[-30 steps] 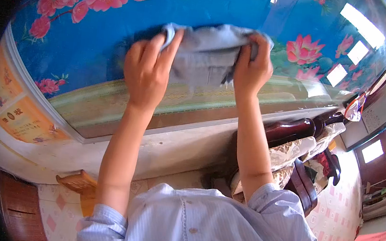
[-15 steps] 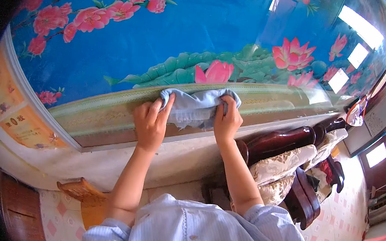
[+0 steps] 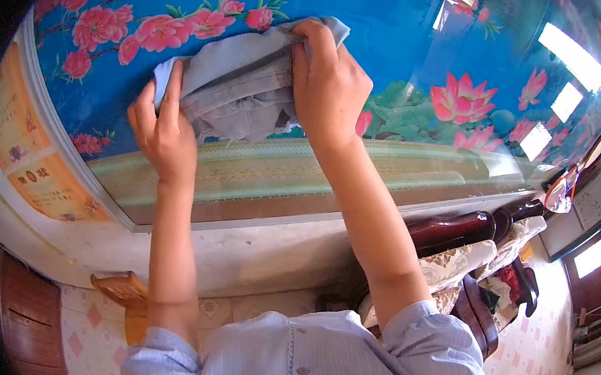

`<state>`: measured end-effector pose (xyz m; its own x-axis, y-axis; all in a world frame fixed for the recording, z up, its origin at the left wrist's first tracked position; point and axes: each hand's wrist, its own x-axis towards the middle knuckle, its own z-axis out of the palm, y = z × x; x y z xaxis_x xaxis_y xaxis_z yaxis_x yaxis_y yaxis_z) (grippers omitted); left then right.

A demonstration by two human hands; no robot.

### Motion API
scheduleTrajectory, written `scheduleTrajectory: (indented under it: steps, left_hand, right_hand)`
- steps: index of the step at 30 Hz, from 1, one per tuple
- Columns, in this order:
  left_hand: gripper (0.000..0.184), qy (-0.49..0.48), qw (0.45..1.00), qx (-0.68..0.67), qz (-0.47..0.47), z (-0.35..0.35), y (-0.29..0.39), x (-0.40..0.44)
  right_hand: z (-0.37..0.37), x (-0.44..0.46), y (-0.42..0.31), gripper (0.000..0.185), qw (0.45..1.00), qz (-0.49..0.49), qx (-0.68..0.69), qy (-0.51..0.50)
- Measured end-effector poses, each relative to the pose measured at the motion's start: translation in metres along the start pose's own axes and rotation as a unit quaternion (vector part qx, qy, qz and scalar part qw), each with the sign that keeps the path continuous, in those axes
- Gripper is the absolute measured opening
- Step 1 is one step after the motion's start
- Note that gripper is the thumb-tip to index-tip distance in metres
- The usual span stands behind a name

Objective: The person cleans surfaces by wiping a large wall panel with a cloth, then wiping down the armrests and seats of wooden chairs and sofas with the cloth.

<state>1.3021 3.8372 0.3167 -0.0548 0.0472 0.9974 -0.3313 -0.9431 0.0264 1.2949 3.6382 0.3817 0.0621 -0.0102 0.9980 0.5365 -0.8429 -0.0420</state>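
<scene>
From my end, through the head camera, I see both bare hands at a glossy blue panel printed with pink flowers (image 3: 384, 53). Between them hangs a pale blue-grey fabric cloth with a frayed lower edge (image 3: 236, 64). It lies over the panel's left-middle stretch, just under the branch of pink blossoms (image 3: 159, 32) and left of the open pink lotus (image 3: 462, 99).

The left hand (image 3: 165, 140) has its fingers closed on the cloth's left end; the right hand (image 3: 332, 92) grips the upper right end, higher than the left, so the cloth runs on a slant.

I read the step in hand as wiping the panel in two-handed passes. From this angle I can't tell whether the cloth is pressed flat or bows away in the middle.

As I judge it, the next move calls for steady pressure from both hands, the cloth drawn taut between them, and care near the pale, narrow frame (image 3: 98, 192) at the panel's lower left.
</scene>
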Motion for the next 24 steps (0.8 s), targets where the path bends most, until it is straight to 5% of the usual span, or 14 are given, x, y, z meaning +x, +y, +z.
scheduleTrajectory:
  steps: [14, 24]
  left_hand:
    - [0.048, -0.117, 0.989, -0.078, 0.057, -0.012, 0.025, -0.072]
    - [0.046, 0.046, 0.98, -0.001, 0.195, 0.029, 0.051, 0.15]
  right_hand:
    - [-0.042, -0.118, 0.039, 0.021, 0.995, 0.046, -0.046, -0.072]
    - [-0.058, 0.097, 0.058, 0.015, 0.989, -0.028, -0.136, 0.042]
